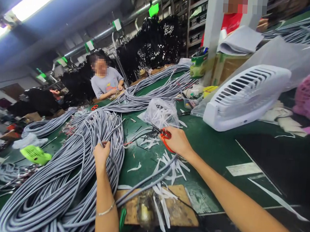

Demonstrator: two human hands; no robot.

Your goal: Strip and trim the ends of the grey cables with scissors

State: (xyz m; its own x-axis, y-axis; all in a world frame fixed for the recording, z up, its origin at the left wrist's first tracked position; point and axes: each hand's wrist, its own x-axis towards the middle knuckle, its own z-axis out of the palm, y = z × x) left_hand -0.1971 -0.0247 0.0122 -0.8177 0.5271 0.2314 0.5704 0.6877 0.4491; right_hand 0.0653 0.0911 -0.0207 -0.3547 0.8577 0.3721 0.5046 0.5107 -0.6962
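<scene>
My left hand [101, 155] is closed, pinching one grey cable [114, 162] at the edge of a big heap of grey cables [61, 180] on the green table [213, 147]. The pinched cable loops down and runs toward me. My right hand [178, 141] is closed round red-handled scissors [164, 134] whose dark blades point left over scattered white strips [168, 162]. A clear plastic bag [160, 113] with white scraps lies just beyond the scissors.
A white fan [245, 97] lies tilted at the right. A wooden block with a metal fixture [149, 208] sits near me. A seated person [106, 81] works across the table among more cables. A green tin [198, 65] and a lime-green object [35, 155] stand around.
</scene>
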